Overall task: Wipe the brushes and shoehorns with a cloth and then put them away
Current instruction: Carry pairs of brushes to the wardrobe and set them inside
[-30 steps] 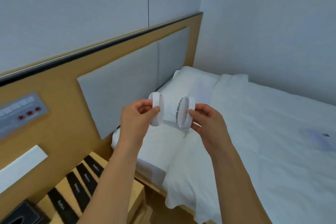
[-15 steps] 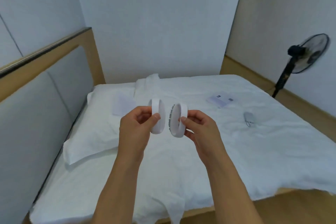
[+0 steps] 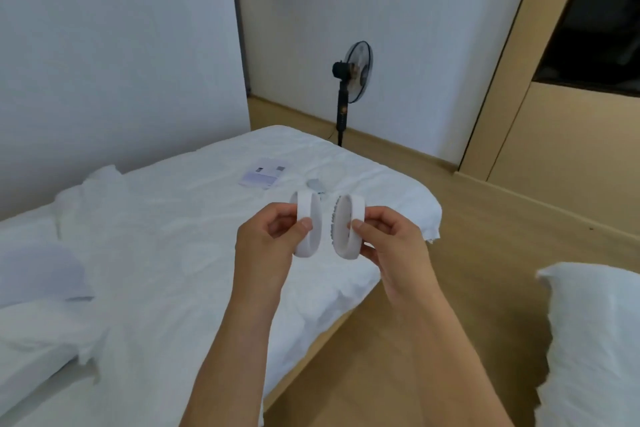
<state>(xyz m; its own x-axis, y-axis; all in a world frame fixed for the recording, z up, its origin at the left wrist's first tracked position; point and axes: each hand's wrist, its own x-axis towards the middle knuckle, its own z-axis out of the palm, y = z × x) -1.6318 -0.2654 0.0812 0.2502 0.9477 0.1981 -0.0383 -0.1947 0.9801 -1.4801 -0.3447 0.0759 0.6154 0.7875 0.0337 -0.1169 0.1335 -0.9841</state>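
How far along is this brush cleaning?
Nothing looks finished yet. The left hand holds a round white piece and the right hand a round white brush, bristles facing left. No cloth is touching either, so wiping and putting away seem still ahead.

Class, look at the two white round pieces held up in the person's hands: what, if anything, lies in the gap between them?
Nothing: the head view shows the left piece and right piece apart, with only the bed behind the gap.
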